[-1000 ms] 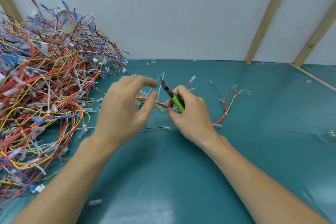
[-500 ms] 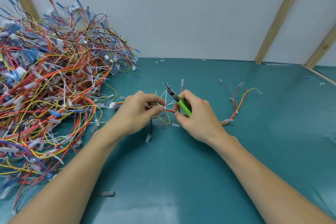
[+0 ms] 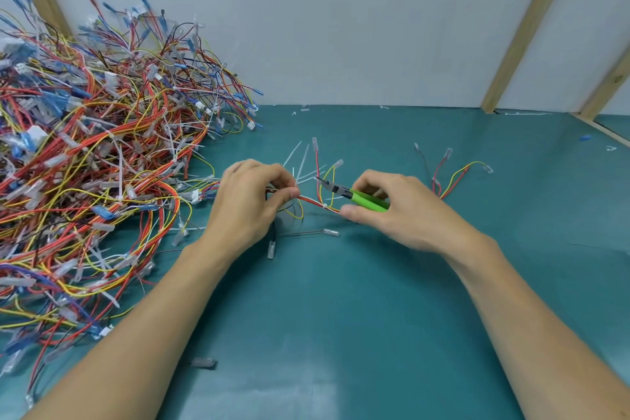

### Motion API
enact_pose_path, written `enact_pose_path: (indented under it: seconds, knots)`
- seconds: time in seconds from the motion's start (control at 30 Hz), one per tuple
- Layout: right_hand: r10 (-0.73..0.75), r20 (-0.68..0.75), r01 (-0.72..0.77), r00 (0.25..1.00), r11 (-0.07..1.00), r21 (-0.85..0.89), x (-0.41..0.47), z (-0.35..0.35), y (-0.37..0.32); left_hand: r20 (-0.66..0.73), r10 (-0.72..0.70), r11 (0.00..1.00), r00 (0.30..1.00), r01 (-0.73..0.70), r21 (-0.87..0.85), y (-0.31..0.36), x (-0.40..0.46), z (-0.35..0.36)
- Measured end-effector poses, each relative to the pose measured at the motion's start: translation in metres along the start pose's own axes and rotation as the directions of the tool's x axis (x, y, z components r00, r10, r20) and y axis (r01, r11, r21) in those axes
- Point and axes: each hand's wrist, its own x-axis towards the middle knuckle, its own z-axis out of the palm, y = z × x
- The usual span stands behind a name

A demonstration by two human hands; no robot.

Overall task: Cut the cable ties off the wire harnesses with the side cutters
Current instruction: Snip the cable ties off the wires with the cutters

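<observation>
Change: since half a second ago the side cutters [image 3: 354, 195] have swung from pointing up and away to lying nearly level, nose toward the left hand; both hands stay over the middle of the bench [image 3: 341, 317].
Head view, left hand [image 3: 250, 203]: fingers curled, pinching one end of the wire harness [image 3: 313, 201] between thumb and fingertips.
Head view, right hand [image 3: 395, 211]: wrapped round the green handles of the cutters, thumb also pressing the harness's other end; the blade tips sit just above the wires, and whether they are parted cannot be told.
Cable tie [image 3: 326, 205]: small white band round the red wires, between the two hands.
Pile [image 3: 95, 153]: tangled harnesses heaped toward the bench's left edge and back-left corner.
Done piece [image 3: 453, 177]: loose wires lying right of the hands.
Handling: thin wires look light and floppy, so they likely need tension from both ends; the tie is probably stiff and small. Best held close on either side of the tie, nipping plastic only, since the insulation would nick easily.
</observation>
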Motion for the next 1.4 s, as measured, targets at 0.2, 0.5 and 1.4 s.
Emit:
enact_pose_path:
  seconds: [0.2,0.5,1.4]
  knots:
    - [0.000,-0.018,-0.003,1.000,0.983,-0.183,-0.001,0.000,0.001,0.115,-0.143,0.945,0.983,0.170,-0.280,0.005,-0.003,0.002]
    - [-0.045,-0.116,0.015,0.992,0.969,-0.248,-0.001,0.003,-0.005,0.174,-0.306,0.808,0.936,0.352,-0.473,0.005,0.001,0.002]
    - [-0.005,-0.147,-0.027,0.989,0.976,-0.217,0.002,0.013,-0.006,0.153,-0.298,0.829,0.942,0.336,-0.448,0.008,0.000,0.001]
